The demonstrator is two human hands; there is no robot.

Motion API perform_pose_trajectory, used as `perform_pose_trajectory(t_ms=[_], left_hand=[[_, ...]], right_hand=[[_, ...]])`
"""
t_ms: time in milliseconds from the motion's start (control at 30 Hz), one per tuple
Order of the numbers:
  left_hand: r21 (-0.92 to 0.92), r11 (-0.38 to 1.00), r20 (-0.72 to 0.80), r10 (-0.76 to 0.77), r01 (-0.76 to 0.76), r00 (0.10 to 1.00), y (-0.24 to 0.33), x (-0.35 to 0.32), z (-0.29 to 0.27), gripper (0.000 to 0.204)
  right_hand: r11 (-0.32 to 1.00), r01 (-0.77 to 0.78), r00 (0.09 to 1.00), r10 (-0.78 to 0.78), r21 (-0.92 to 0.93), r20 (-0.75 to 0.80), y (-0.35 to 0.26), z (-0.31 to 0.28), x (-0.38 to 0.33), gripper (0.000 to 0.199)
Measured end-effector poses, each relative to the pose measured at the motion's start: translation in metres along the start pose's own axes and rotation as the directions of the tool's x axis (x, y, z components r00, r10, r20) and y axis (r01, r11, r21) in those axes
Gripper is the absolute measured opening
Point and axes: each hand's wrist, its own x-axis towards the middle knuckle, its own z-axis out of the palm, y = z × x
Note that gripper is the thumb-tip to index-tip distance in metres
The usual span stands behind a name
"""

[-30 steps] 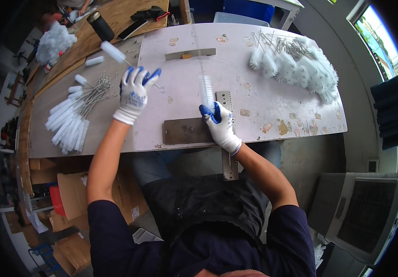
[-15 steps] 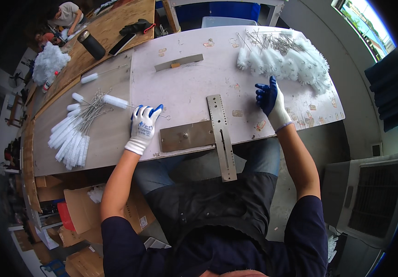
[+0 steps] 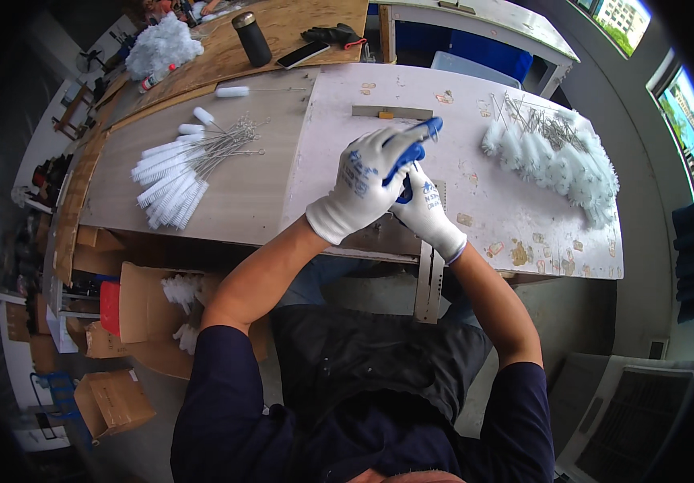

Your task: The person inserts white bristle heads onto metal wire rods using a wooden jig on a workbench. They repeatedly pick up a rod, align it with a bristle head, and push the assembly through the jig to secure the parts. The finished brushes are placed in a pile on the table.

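Observation:
My left hand, in a white glove with blue-coated palm and fingers, is raised over the front of the table. One finger reaches out to the right while the others curl in. Against its palm side is my right hand, gloved alike, with fingers closed and touching the left. Whatever lies between them is hidden. Below the hands, a slotted metal bar projects past the table's front edge, and the flat plate beside it is mostly covered. To the left lies a pile of white bottle brushes with twisted-wire handles.
A bigger heap of white brushes lies at the table's right. Farther back are a metal strip, a single brush, a black flask, a phone and dark gloves. An open carton stands below left.
Both hands have come together over the metal bar, the left from beside the brush pile and the right from near the heap. The brush under my left hand is no longer there. The view has shifted.

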Motion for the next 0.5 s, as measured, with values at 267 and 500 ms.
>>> perform_pose_trajectory(t_ms=[267, 500], left_hand=[[-0.744, 0.449, 0.111, -0.647, 0.495, 0.754, -0.050, 0.035, -0.020, 0.033], [-0.545, 0.292, 0.463, -0.677, 0.786, 0.572, -0.106, -0.057, 0.024, 0.034]], right_hand=[[0.967, -0.227, 0.933, 0.250, -0.117, 0.258, -0.013, 0.003, 0.009, 0.026], [0.875, -0.461, 0.860, 0.401, 0.145, 0.315, 0.015, 0.012, 0.021, 0.028]])
